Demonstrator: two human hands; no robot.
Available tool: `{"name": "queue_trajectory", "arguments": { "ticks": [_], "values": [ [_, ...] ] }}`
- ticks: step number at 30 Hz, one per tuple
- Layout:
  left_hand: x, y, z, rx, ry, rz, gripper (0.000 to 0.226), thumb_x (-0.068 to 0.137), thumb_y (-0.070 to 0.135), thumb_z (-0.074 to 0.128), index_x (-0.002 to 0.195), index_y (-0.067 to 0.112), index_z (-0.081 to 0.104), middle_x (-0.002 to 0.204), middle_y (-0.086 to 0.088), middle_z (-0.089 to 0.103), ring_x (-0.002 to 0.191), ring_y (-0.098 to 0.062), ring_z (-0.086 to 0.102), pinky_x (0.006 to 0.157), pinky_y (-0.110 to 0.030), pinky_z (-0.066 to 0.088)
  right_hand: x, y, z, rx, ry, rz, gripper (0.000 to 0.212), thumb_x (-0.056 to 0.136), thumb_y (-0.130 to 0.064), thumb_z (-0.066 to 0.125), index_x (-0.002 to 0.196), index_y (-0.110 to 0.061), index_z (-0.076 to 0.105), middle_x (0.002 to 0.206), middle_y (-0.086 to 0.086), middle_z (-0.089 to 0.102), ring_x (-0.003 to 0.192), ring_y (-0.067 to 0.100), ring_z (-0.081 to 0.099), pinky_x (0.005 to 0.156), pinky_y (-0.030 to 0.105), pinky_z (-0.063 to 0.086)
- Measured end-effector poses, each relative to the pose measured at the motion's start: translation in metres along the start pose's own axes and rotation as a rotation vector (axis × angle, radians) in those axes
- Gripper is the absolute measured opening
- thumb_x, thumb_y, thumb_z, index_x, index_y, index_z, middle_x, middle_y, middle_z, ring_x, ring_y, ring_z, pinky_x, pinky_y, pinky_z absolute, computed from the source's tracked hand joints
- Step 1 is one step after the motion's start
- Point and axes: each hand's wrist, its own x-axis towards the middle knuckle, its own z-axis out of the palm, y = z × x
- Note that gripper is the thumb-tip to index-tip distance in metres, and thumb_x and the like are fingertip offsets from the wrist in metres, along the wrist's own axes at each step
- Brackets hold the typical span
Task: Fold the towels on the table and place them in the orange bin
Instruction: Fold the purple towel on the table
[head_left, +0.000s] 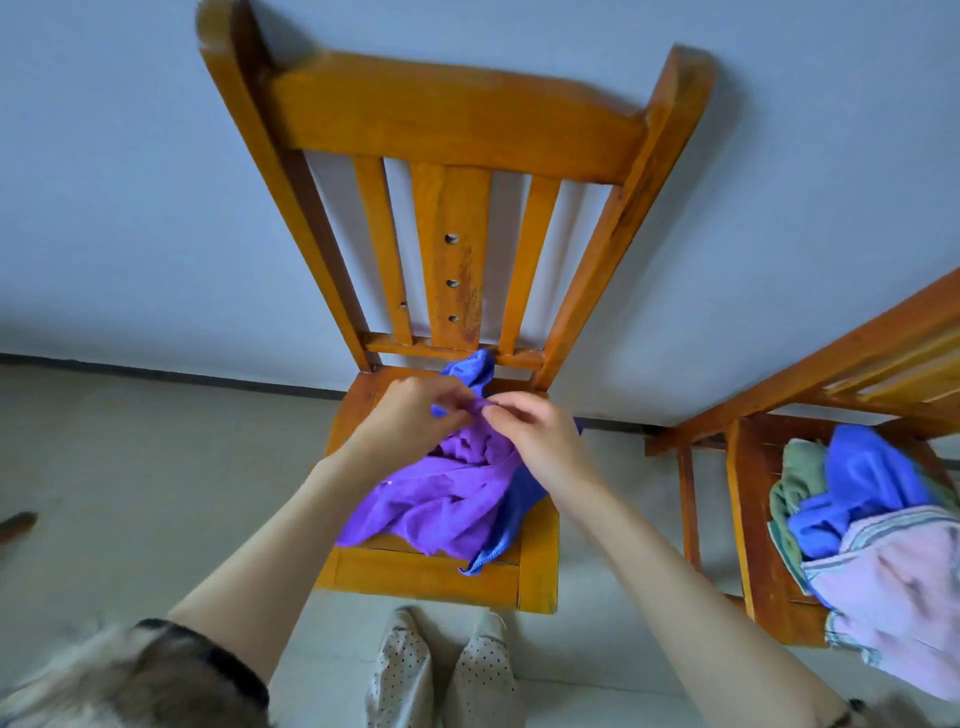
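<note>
Two hands meet at one edge of the purple towel (441, 493): left hand (410, 415) and right hand (535, 431) each grip it by pinching. Its bulk trails toward 6 o'clock on the chair seat (540, 561).

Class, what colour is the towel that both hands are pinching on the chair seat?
Purple; the towel shows best in the head view, with a blue one partly beneath it.

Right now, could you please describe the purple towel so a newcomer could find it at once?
Find the wooden chair against the wall, straight ahead. The purple towel lies crumpled on its seat, pinched at its top edge by the left hand and right hand. Unlike the blue towel beneath and beside it, it is violet and on top.
</note>
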Motion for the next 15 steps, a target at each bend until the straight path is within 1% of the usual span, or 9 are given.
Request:
{"name": "queue_trajectory", "arguments": {
  "ticks": [1, 2, 3, 4, 7, 8, 10, 12, 15],
  "values": [
    [-0.006, 0.009, -0.015, 0.013, 0.017, -0.011, 0.013, 0.083, 0.011, 0.067, 0.095, 0.013, 0.071, 0.081, 0.007, 0.062, 0.079, -0.007, 0.057, 0.077, -0.017, 0.042, -0.006, -0.014, 0.002, 0.006, -0.018, -0.014, 0.017, 0.091, -0.014, 0.058, 0.103, -0.008, 0.068, 0.086, -0.007, 0.062, 0.078, -0.002, 0.055, 0.065, 0.003, 0.040],
    [-0.013, 0.019, -0.032, 0.018, 0.041, -0.019, 0.012, 0.084, 0.011, 0.066, 0.094, 0.014, 0.071, 0.078, 0.008, 0.062, 0.077, -0.009, 0.057, 0.072, -0.012, 0.040, -0.011, -0.027, 0.004, 0.001, -0.029, -0.034, 0.016, 0.090, -0.015, 0.059, 0.102, -0.009, 0.068, 0.087, -0.006, 0.063, 0.079, 0.001, 0.055, 0.066, 0.004, 0.041],
    [-0.022, 0.029, -0.049, 0.020, 0.061, -0.026, 0.011, 0.084, 0.010, 0.065, 0.091, 0.016, 0.071, 0.074, 0.009, 0.061, 0.072, -0.008, 0.055, 0.067, -0.008, 0.038, -0.016, -0.040, 0.005, -0.012, -0.038, -0.061, 0.015, 0.089, -0.016, 0.061, 0.101, -0.010, 0.068, 0.086, -0.007, 0.062, 0.080, 0.003, 0.056, 0.066, 0.006, 0.041],
    [-0.032, 0.039, -0.066, 0.017, 0.069, -0.041, 0.009, 0.085, 0.011, 0.064, 0.087, 0.018, 0.069, 0.071, 0.008, 0.060, 0.068, -0.006, 0.054, 0.064, -0.008, 0.039, -0.022, -0.054, 0.006, -0.043, -0.050, -0.100, 0.014, 0.088, -0.017, 0.062, 0.101, -0.011, 0.067, 0.084, -0.008, 0.062, 0.079, 0.003, 0.055, 0.066, 0.008, 0.041],
    [-0.072, 0.064, -0.114, -0.071, 0.089, -0.084, 0.005, 0.077, 0.025, 0.064, 0.072, 0.023, 0.063, 0.070, -0.002, 0.064, 0.065, -0.011, 0.055, 0.067, -0.029, 0.047, -0.042, -0.102, 0.012, -0.206, -0.084, -0.311, 0.016, 0.088, -0.018, 0.063, 0.103, -0.012, 0.066, 0.086, -0.010, 0.060, 0.075, -0.004, 0.053, 0.064, 0.003, 0.042],
    [-0.087, 0.073, -0.130, -0.098, 0.112, -0.096, 0.004, 0.073, 0.027, 0.061, 0.070, 0.026, 0.063, 0.069, -0.001, 0.064, 0.064, -0.011, 0.056, 0.065, -0.031, 0.048, -0.049, -0.120, 0.015, -0.256, -0.095, -0.385, 0.017, 0.089, -0.017, 0.062, 0.104, -0.011, 0.065, 0.089, -0.010, 0.059, 0.076, -0.003, 0.052, 0.064, 0.000, 0.041],
    [-0.119, 0.087, -0.160, -0.117, 0.188, -0.108, 0.008, 0.078, 0.022, 0.062, 0.071, 0.025, 0.063, 0.068, 0.001, 0.063, 0.061, -0.006, 0.055, 0.062, -0.027, 0.047, -0.063, -0.157, 0.023, -0.344, -0.114, -0.514, 0.017, 0.090, -0.015, 0.060, 0.105, -0.010, 0.066, 0.094, -0.007, 0.056, 0.082, 0.002, 0.052, 0.066, 0.001, 0.040],
    [-0.151, 0.099, -0.189, -0.115, 0.287, -0.118, 0.016, 0.084, 0.012, 0.062, 0.074, 0.023, 0.063, 0.069, 0.003, 0.062, 0.062, -0.005, 0.054, 0.063, -0.021, 0.046, -0.075, -0.191, 0.037, -0.407, -0.113, -0.646, 0.014, 0.090, -0.011, 0.059, 0.101, -0.009, 0.067, 0.095, -0.002, 0.056, 0.085, 0.008, 0.053, 0.071, 0.007, 0.040],
    [-0.202, 0.111, -0.233, -0.073, 0.434, -0.133, 0.018, 0.086, 0.013, 0.060, 0.075, 0.027, 0.063, 0.067, 0.013, 0.063, 0.064, -0.001, 0.055, 0.064, -0.015, 0.044, -0.094, -0.237, 0.067, -0.495, -0.103, -0.828, 0.013, 0.090, -0.009, 0.056, 0.098, -0.010, 0.066, 0.095, -0.002, 0.055, 0.084, 0.010, 0.051, 0.075, 0.017, 0.042]
  ]
}}
